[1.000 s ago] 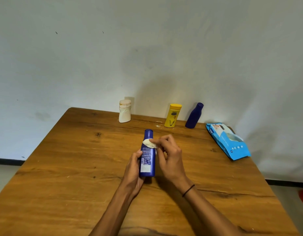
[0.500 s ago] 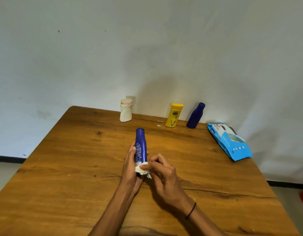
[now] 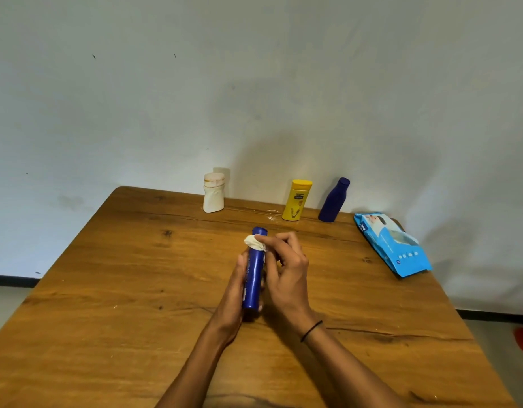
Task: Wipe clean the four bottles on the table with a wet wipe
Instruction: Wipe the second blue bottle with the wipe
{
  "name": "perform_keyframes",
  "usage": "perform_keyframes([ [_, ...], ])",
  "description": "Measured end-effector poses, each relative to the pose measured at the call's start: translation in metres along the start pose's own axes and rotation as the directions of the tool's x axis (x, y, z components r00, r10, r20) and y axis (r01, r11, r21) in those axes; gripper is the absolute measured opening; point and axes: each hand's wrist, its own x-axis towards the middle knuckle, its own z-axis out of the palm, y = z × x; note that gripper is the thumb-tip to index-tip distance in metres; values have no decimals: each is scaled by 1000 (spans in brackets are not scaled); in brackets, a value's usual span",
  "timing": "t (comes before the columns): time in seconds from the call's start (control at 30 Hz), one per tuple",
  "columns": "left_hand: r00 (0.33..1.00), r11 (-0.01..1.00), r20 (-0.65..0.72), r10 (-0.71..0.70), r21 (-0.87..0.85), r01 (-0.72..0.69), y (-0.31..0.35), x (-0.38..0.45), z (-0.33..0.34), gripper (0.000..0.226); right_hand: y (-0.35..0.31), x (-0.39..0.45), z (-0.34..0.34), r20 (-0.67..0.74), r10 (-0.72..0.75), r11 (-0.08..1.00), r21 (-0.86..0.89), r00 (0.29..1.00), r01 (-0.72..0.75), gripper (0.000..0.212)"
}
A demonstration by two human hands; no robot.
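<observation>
Left hand (image 3: 235,293): wrapped around lower body of blue bottle (image 3: 254,275); fingers closed on it, mostly hidden behind it
Right hand (image 3: 286,269): fingertips (image 3: 261,239) pinched shut on white wet wipe (image 3: 254,242); black band on wrist
Blue bottle: held near table centre, cap pointing away; slightly tilted
Wet wipe: bunched; pressed against bottle just below cap
Far edge of wooden table (image 3: 107,290): white bottle (image 3: 213,192), yellow bottle (image 3: 297,200), dark blue bottle (image 3: 333,200); upright, apart from each other
Right side: blue wipes pack (image 3: 392,245); lying flat
</observation>
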Motion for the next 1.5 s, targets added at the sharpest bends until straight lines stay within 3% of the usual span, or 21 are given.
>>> perform_keyframes([
  [0.13, 995, 999, 97, -32, 37, 29, 1, -4, 1, 76, 5, -3, -3, -47, 50, 999, 23, 998, -49, 34],
  [0.3, 997, 992, 47, -63, -109, 68, 0, -2, 2, 76, 7, 3, -7, -8, 39, 999, 4, 999, -39, 33],
  [0.43, 993, 972, 34, -117, -203, 122, -1, -5, 1, 90, 6, -3, -11, 57, 6, 1000, -15, 998, -5, 37],
  [0.6, 992, 949, 38, -118, -290, 124, -2, -6, 4, 76, 0, -27, -21, 175, -160, 983, -58, 971, 173, 37],
  [0.7, 993, 957, -29, -118, -270, 106, -1, -6, 5, 94, -3, -42, -26, 234, -254, 963, -25, 939, 267, 40],
  [0.9, 987, 961, -163, -10, -276, -36, 2, -3, 8, 108, 3, -64, -29, 250, -287, 958, 71, 925, 278, 43],
  [1.07, 985, 968, -132, 111, -210, -137, 2, -1, 7, 109, 3, -60, -25, 255, -320, 943, -5, 912, 333, 41],
  [1.2, 993, 976, -100, 59, -203, -78, 1, -4, 6, 114, 2, -43, -24, 176, -275, 953, -77, 945, 292, 43],
  [1.33, 993, 993, -65, 103, -48, -106, 1, -3, 7, 98, 1, -18, -25, 76, -219, 966, -122, 973, 227, 43],
  [1.5, 997, 996, 42, 68, -54, -65, -2, 0, 4, 83, 6, 3, -26, 29, -151, 977, -147, 988, 153, 45],
])
